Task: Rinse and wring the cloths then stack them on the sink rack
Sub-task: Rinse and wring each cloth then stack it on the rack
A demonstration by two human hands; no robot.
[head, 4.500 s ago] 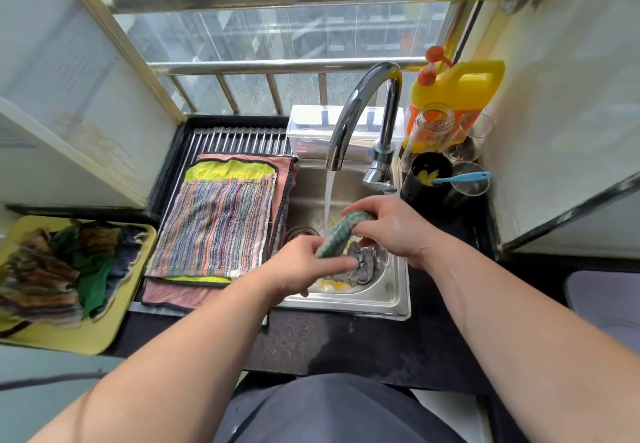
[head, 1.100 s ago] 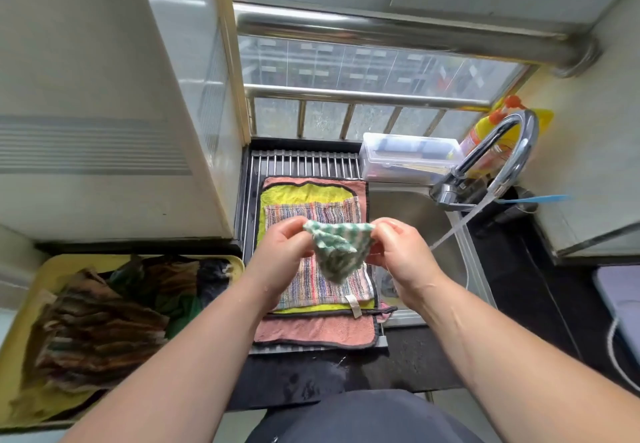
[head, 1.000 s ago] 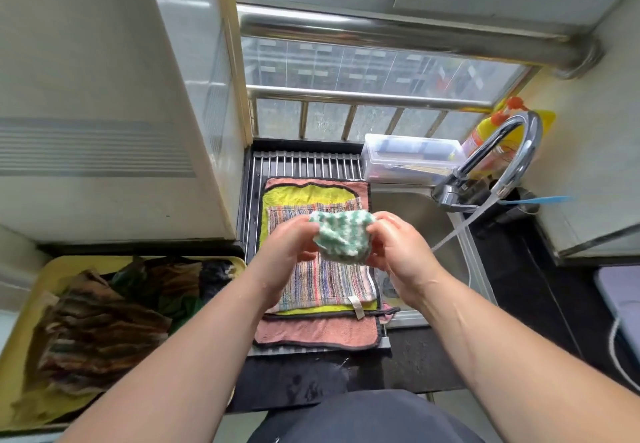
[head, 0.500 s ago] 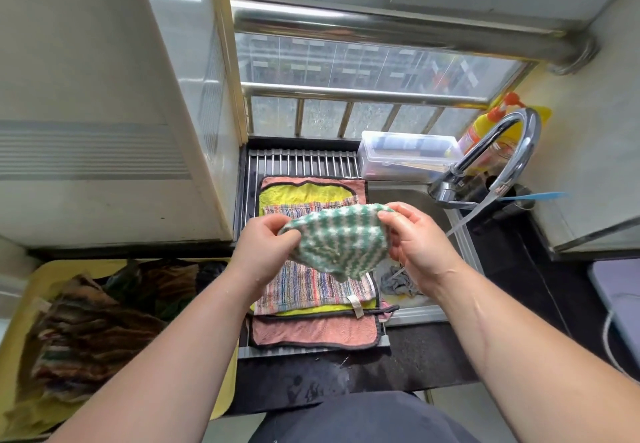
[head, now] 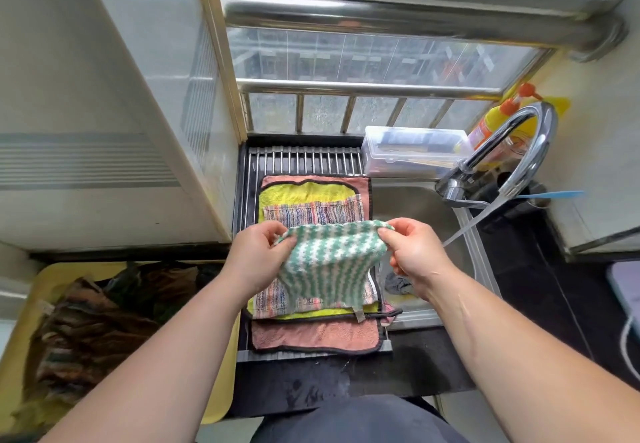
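Note:
A green-and-white checked cloth (head: pixel 329 262) hangs spread out between my hands, above the stack on the sink rack (head: pixel 304 160). My left hand (head: pixel 258 255) pinches its top left corner and my right hand (head: pixel 414 255) pinches its top right corner. Under it lie a multicoloured striped cloth (head: pixel 311 212), a yellow cloth (head: pixel 304 191) and a pink cloth (head: pixel 311 337), flat on the rack. A yellow tray (head: pixel 221 387) at the left holds a heap of dark cloths (head: pixel 97 314). A grey cloth (head: pixel 398 283) lies in the sink (head: pixel 474 269).
Water runs from the chrome faucet (head: pixel 512 145) into the sink. Behind the faucet stand a clear plastic box (head: pixel 412 150), a yellow bottle (head: pixel 498 120) and a cup with a blue-handled tool (head: pixel 554 195). A cabinet wall (head: pixel 121 96) rises at the left; the counter is dark and wet.
Earlier I wrung the green cloth under the tap. I carried it left over the rack and have pulled it from a bunched wad into a flat, spread sheet.

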